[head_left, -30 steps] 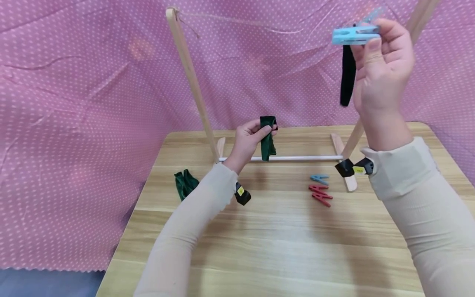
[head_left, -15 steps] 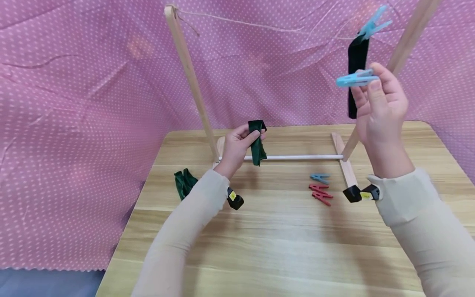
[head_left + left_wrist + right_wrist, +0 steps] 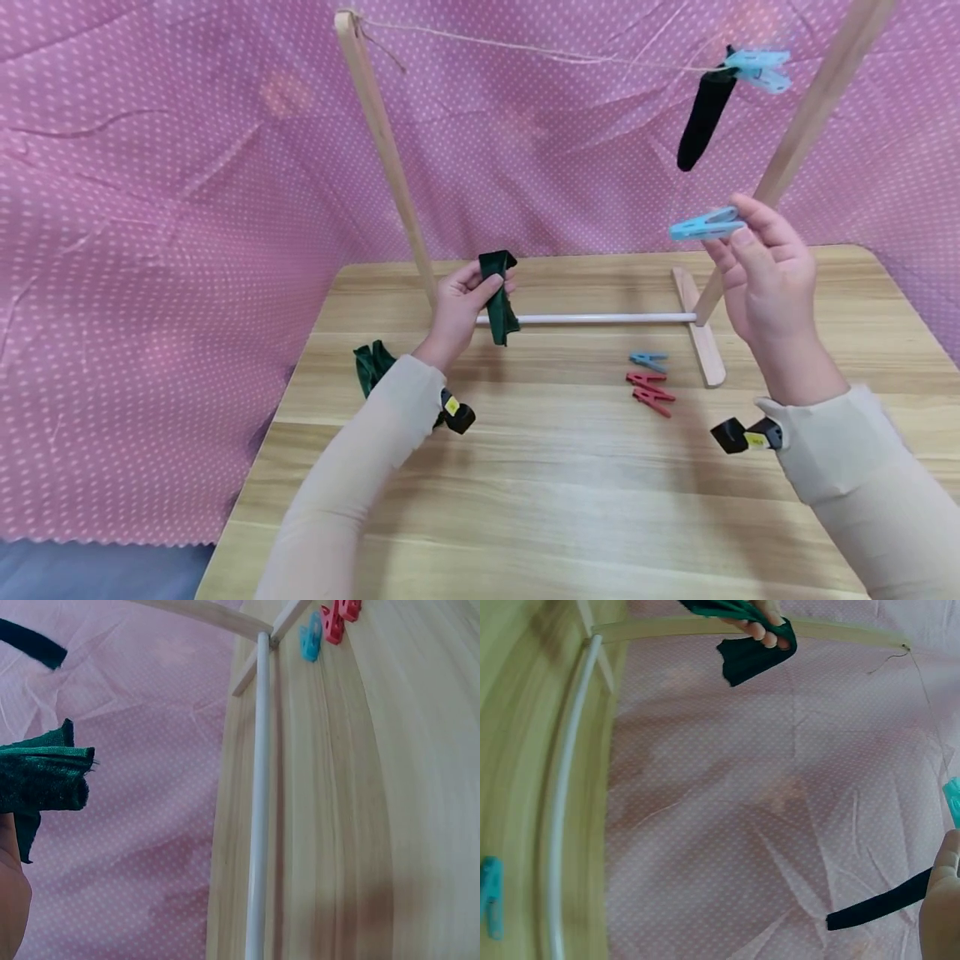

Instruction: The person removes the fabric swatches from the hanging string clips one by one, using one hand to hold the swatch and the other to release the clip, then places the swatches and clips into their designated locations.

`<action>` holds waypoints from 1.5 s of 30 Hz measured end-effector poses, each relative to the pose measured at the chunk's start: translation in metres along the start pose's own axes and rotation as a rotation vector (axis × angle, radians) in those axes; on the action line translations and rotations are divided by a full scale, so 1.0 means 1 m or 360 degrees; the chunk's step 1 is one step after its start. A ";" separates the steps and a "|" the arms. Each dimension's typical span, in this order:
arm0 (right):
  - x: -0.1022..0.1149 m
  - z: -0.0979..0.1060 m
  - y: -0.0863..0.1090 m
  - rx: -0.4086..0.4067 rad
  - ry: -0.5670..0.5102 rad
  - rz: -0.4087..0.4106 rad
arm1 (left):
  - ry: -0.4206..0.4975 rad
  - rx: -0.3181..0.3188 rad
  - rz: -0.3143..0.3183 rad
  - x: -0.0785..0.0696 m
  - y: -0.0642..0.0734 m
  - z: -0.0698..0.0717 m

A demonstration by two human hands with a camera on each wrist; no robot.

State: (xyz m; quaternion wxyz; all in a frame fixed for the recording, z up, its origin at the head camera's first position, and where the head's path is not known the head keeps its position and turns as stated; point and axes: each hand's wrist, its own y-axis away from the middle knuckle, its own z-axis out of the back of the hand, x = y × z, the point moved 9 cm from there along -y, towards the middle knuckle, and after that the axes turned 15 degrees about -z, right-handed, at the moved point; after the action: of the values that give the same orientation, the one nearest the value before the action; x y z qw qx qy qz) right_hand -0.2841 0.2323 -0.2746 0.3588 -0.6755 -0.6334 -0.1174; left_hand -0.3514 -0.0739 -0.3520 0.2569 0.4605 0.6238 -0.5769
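Note:
In the head view my left hand (image 3: 453, 310) pinches a folded dark green velvet cloth strip (image 3: 497, 296) between thumb and fingers, above the table's back part. The same strip (image 3: 49, 776) pokes in from the left side of the left wrist view. My right hand (image 3: 780, 283) pinches a light blue clothespin (image 3: 705, 226) by its handle ends, below the string (image 3: 480, 38). From that string a dark cloth strip (image 3: 705, 121) hangs at the right, clipped by another light blue clothespin (image 3: 763, 67). Another green cloth (image 3: 372, 364) lies at the left, partly behind my left forearm.
A wooden post (image 3: 386, 142) at the left and another post (image 3: 813, 117) at the right carry the string. A white rod (image 3: 600, 318) joins their bases. One blue clothespin (image 3: 648, 360) and two red clothespins (image 3: 649, 401) lie on the wooden table (image 3: 562, 483).
My right hand has come down from the string, still holding the clothespin. The hanging strip and its clip have swung. My left hand has moved left and slightly down with the green strip.

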 end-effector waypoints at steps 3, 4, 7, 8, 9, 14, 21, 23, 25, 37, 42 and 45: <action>-0.004 0.007 0.007 -0.0048 0.0077 0.0012 | -0.0016 -0.0016 0.0013 -0.001 0.004 0.007; -0.006 0.009 0.009 -0.0056 0.0084 0.0006 | -0.0021 -0.0020 0.0024 0.000 0.006 0.010; -0.011 0.017 0.016 -0.0083 0.0126 -0.0027 | -0.0044 -0.0038 0.0054 -0.001 0.010 0.017; -0.013 0.020 0.019 -0.0087 0.0118 -0.0048 | -0.0049 -0.0047 0.0066 0.000 0.012 0.020; -0.016 0.023 0.021 -0.0094 0.0113 -0.0071 | -0.0047 -0.0056 0.0076 0.000 0.013 0.023; -0.030 0.037 0.034 -0.0118 0.0168 -0.0160 | 0.0010 -0.0098 0.0071 0.000 0.020 0.034; -0.055 0.064 0.057 -0.0164 0.0244 -0.0334 | -0.0044 -0.0136 0.0080 -0.002 0.031 0.052; -0.061 0.070 0.063 -0.0183 0.0276 -0.0394 | -0.0054 -0.0169 0.0091 -0.002 0.034 0.059; -0.067 0.076 0.067 -0.0188 0.0303 -0.0448 | -0.0050 -0.0207 0.0112 -0.001 0.038 0.066; -0.099 0.116 0.100 -0.0319 0.0341 -0.0747 | 0.0061 -0.0433 0.0219 0.006 0.070 0.117; -0.114 0.137 0.119 -0.0392 0.0428 -0.0949 | 0.0107 -0.0518 0.0216 0.007 0.085 0.142; -0.122 0.149 0.128 -0.0456 0.0703 -0.1093 | 0.0134 -0.0566 0.0223 0.006 0.094 0.155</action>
State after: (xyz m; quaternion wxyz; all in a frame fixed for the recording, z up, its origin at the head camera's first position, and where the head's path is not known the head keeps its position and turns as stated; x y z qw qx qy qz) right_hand -0.2283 0.2401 -0.4989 0.3286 -0.4272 -0.7067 -0.4584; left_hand -0.3053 -0.2293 -0.4338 0.3473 0.4739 0.6926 -0.4185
